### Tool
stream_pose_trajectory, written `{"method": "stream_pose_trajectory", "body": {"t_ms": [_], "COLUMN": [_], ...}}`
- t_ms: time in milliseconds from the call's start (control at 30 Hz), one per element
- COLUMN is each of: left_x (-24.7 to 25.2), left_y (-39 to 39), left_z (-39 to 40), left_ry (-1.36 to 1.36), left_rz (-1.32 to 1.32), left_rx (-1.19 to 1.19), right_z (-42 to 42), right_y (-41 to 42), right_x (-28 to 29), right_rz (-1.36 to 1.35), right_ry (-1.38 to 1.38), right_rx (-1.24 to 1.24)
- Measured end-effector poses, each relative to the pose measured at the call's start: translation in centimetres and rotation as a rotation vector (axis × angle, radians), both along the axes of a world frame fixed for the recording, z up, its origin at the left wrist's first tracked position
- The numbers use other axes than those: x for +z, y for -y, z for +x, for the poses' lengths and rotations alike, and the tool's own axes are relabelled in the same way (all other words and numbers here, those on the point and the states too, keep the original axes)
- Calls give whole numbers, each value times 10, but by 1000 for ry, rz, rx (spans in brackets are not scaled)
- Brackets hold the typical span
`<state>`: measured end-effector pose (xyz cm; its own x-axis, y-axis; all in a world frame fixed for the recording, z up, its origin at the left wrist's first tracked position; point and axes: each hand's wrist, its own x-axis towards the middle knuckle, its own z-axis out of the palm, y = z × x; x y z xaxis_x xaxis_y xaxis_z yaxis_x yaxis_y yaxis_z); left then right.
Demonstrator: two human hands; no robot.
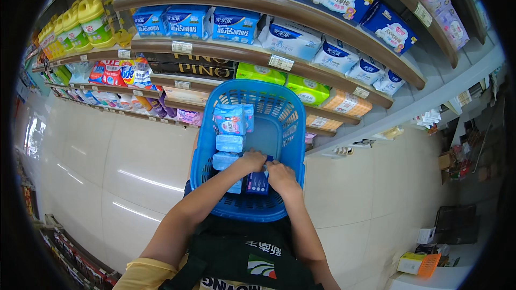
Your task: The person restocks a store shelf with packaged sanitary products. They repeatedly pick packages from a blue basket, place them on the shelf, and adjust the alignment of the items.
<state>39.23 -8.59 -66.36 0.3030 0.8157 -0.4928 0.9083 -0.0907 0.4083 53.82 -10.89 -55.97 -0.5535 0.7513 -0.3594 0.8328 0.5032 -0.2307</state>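
A blue plastic shopping basket (297, 100) is before me, below the shelves. Inside it, my left hand (254, 160) and my right hand (281, 174) meet at a small dark blue pack (269, 158), gripping it from either side; the hands hide most of it. Just below them lies another dark blue pack (257, 185) with white print. Along the basket's left side are several light blue packs: an upright soft pack (230, 120) with a second behind it, then smaller packs (229, 143) nearer me. My left forearm covers part of these.
Shelves (242, 53) curve across the front, holding blue boxed packs (236, 24), wipes packs (292, 38), green tissue packs (260, 73) and yellow detergent bottles (94, 20). Pale floor tiles (149, 161) lie either side. An orange basket (429, 265) is at lower right.
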Motion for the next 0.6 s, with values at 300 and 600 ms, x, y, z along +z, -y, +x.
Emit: {"method": "stream_pose_trajectory", "body": {"t_ms": [300, 600], "left_x": [-7, 13], "left_y": [-1, -4], "left_z": [-17, -28], "left_ry": [209, 355], "left_rz": [-95, -40], "left_rx": [103, -103], "right_z": [0, -1], "right_y": [0, 0], "right_x": [-3, 0], "right_rz": [17, 10], "right_ry": [-32, -84], "right_rx": [-11, -46]}}
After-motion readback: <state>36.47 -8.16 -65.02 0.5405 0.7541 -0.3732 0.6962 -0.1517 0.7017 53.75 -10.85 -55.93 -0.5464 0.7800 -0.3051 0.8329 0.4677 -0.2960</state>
